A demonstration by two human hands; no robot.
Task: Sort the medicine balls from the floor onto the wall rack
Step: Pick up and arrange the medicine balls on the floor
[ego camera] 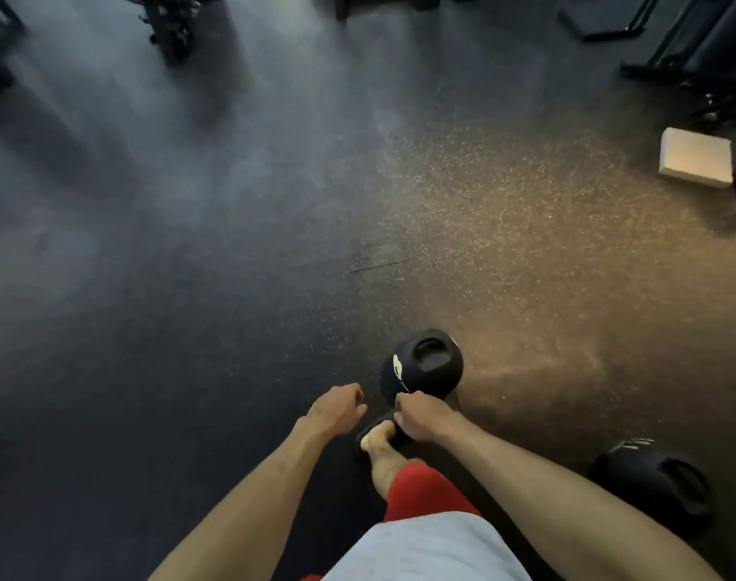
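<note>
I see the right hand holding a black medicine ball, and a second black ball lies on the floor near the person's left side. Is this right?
Not quite. In the head view the second ball lies on the floor at the person's right side, not the left. The right hand does grip the black medicine ball.

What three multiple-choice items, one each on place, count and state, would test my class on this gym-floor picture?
1. Where does the white block lie?
A. upper right
B. lower left
C. between the hands

2. How many black medicine balls show?
A. one
B. two
C. four

3. What is the left hand doing?
A. gripping a ball
B. resting on the floor
C. hanging free, holding nothing

Answers: 1 A, it sits near the equipment at the right edge. 2 B, one ball at the right hand, another at lower right. 3 C, its curled fingers close on nothing.
</note>
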